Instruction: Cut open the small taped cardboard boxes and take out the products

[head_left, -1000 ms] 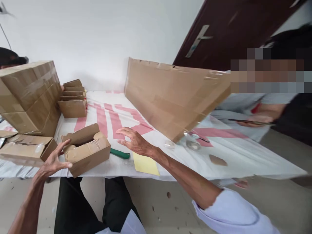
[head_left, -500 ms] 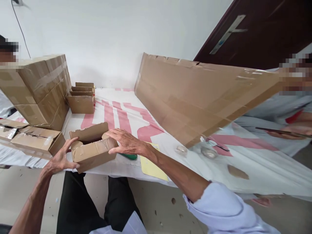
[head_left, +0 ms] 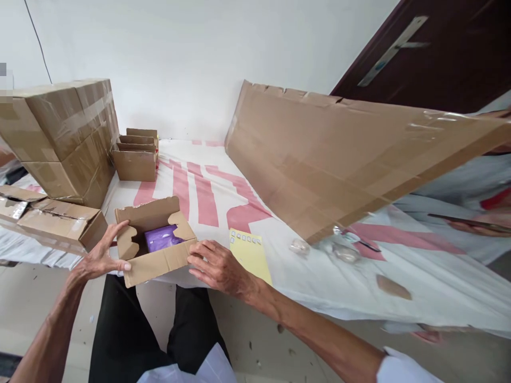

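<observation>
A small cardboard box (head_left: 162, 264) stands with its top open near the table's front edge. Inside it lies a purple package (head_left: 163, 238); what the package holds cannot be made out. My left hand (head_left: 101, 258) grips the box's left end, thumb on the front panel and index finger along the side flap. At the right front corner, my right hand (head_left: 219, 268) has curled fingers closed on the edge of the front panel. A yellow sheet (head_left: 252, 258) with a row of small pale stickers lies just beyond my right hand.
Large taped cartons (head_left: 80, 141) and a long carton (head_left: 59, 223) stand at left, with upright open boxes (head_left: 136, 165) behind. A large cardboard panel (head_left: 319, 154) leans at right. Small clear plastic packets (head_left: 345, 252) lie before it. Another person's hand (head_left: 487, 223) holds a dark thin item.
The front panel has swung outward, and the purple package inside has come into view. My right hand has moved from the box's top to its right front corner. My left hand stays at the left end.
</observation>
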`<state>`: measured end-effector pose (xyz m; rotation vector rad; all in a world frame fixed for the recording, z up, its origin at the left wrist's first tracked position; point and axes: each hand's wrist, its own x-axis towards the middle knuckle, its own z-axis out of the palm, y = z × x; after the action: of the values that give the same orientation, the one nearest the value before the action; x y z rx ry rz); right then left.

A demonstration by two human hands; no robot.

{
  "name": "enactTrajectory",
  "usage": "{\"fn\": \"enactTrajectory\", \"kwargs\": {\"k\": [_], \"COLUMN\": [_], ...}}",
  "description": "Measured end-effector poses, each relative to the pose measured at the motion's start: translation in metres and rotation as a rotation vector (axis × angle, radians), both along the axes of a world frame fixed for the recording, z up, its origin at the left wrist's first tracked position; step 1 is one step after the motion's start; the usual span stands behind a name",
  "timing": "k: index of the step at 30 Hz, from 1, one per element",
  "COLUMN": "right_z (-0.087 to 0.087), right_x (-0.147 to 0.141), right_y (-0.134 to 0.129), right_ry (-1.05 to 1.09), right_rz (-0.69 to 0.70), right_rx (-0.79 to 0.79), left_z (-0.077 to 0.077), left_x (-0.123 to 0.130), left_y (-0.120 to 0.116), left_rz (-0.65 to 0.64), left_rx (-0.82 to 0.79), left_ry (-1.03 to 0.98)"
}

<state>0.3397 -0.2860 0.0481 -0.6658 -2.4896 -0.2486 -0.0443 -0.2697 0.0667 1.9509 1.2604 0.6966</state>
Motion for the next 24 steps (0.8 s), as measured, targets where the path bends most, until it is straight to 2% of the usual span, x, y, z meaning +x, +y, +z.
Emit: {"fn": "enactTrajectory", "kwargs": {"k": [4,10,13,16,20,24], "right_z": [0.006,0.023,0.031,0.036,0.03,0.012], "right_x": [-0.009,-0.031,-0.042,-0.05,-0.046,-0.021], "right_y": [0.015,0.054,0.065,0.064,0.06,0.069], "right_ry": [0.085,0.131,0.028,-0.032,0.105,0.361], "right_rz": [-0.002,-0.34,-0.432,-0.479,-0.463,-0.453], "right_rx": [-0.173,-0.328,-0.47,-0.497,-0.444,-0.479], "left_z": [0.004,0.006,0.008,0.011,0.015,0.015], "left_x": [0.005,0.004,0.006,0.011,0.016,0.017], "left_y": [-0.002,-0.002,-0.002,0.0,0.002,0.001], "left_rz": [-0.003,0.001,0.001,0.023,0.028,0.026], "left_rx": [0.033,0.053,0.038,0.024,0.058,0.089], "left_ry": [0.06,0.066,0.062,0.089,0.142,0.16]}}
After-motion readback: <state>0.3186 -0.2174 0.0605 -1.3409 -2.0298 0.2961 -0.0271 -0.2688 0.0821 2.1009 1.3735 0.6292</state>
